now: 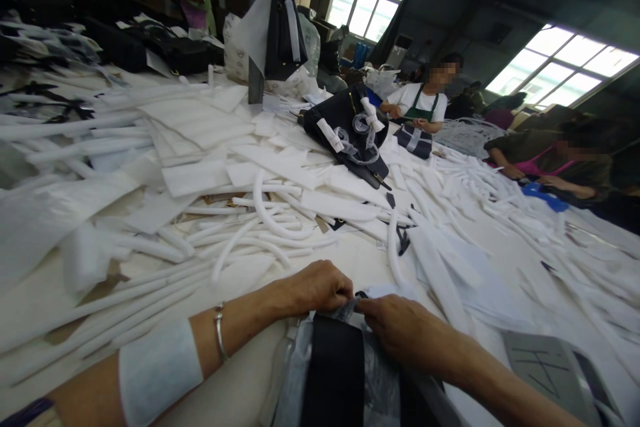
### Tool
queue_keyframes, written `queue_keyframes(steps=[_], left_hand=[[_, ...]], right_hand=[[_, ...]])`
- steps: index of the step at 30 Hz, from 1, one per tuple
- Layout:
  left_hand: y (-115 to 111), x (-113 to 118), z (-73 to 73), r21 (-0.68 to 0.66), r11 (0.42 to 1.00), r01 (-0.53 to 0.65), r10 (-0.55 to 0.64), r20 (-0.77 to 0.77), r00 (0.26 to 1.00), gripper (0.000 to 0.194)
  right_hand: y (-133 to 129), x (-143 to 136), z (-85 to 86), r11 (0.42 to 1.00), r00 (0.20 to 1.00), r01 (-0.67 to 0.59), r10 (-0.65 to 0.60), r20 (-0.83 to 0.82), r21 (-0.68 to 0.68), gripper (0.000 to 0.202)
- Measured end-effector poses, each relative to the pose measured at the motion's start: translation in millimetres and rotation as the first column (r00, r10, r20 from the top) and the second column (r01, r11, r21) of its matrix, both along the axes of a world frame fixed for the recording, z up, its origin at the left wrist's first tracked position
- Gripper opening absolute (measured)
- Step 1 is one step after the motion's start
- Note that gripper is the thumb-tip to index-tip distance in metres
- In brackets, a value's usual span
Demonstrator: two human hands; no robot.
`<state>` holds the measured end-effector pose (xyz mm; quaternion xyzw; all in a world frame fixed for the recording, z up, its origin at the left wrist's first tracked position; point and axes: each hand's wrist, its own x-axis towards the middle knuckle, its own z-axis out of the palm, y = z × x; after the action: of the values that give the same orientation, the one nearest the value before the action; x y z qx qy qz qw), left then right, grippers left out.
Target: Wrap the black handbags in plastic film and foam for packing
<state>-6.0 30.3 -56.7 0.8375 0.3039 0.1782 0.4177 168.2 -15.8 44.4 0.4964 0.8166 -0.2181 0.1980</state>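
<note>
A black bag [337,370] lies at the bottom middle, close to me, with clear plastic film [383,373] along its sides. My left hand [320,285] is closed at the bag's far end, its fingers pinching the film there. Right beside it, my right hand [407,330] grips the same film, index finger and thumb pressed together near a small dark piece. The fingertips of both hands almost meet. A silver bracelet and a pale blue band are on my left arm. The bag's lower part is cut off by the frame.
White foam tubes [200,240] and foam sheets [200,127] cover much of the table. Another black bag [345,127] lies farther back; one hangs by a post [256,83]. A marked grey object [537,363] sits at right. Several people work around the table.
</note>
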Motion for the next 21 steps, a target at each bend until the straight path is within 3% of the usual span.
queue_keyframes(steps=[3,5,10,14,17,21], left_hand=[[0.4,-1.7,2.7,0.077,0.996,-0.037,0.040,-0.048,0.998,0.020],[1.0,-4.2,4.9,0.051,0.996,-0.076,0.079,-0.052,0.995,0.017],[0.4,-12.0,14.5,-0.214,0.969,-0.126,0.136,0.033,0.990,0.009],[-2.6,-13.5,18.6,-0.482,0.872,-0.090,0.185,0.153,0.971,0.010],[-4.4,-11.0,16.4,-0.639,0.766,-0.068,0.272,0.227,0.935,0.011],[-6.4,-7.7,13.6,-0.779,0.627,-0.009,0.393,0.306,0.867,0.012]], right_hand=[[3.4,3.6,3.4,0.997,0.996,0.049,-0.054,-0.074,-0.067,0.029],[5.8,5.4,9.1,0.993,0.989,0.071,-0.083,-0.121,-0.098,0.030],[2.3,14.1,19.8,0.995,0.980,0.093,-0.098,-0.174,-0.036,0.055],[-12.7,24.0,21.6,0.992,0.974,0.126,-0.128,-0.189,-0.020,0.068],[-26.6,31.7,19.4,0.987,0.967,0.153,-0.157,-0.198,-0.040,0.074],[-38.8,39.3,7.4,0.989,0.949,0.145,-0.131,-0.287,0.027,0.057]])
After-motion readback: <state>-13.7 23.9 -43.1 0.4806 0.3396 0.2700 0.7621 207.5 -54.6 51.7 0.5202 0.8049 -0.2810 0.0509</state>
